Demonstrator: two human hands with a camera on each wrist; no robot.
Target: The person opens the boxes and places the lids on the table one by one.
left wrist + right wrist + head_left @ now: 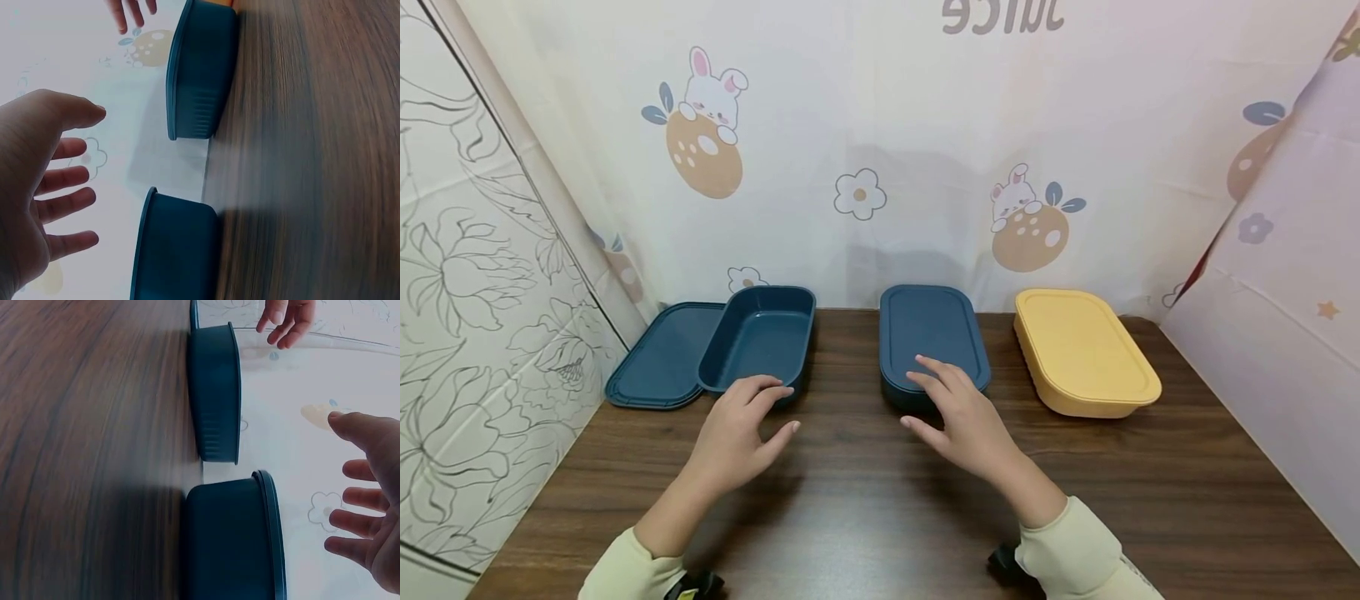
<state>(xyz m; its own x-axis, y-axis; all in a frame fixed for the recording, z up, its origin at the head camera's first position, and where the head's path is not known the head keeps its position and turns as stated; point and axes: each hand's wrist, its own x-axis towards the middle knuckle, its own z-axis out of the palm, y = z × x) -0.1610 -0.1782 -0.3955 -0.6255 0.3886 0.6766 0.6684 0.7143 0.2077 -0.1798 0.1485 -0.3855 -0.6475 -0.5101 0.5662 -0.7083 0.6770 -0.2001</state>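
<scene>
My left hand (735, 433) hovers at the near edge of an open dark blue container (767, 333), fingers apart and loosely bent, holding nothing. The left wrist view shows that hand (50, 181) raised above the containers, clear of their walls. My right hand (962, 417) is over the near end of a second dark blue container whose lid (932, 329) is on. In the right wrist view the right hand (375, 494) has spread fingers, with a gap between it and the lidded container (231, 537). A loose dark blue lid (662, 358) lies left of the open container, partly beneath it.
At the right stands a yellow lidded container (1082, 350). All of these are on a dark wooden table (865, 500). A printed cloth (910, 125) hangs along the back edge, with patterned panels (490, 250) at the sides.
</scene>
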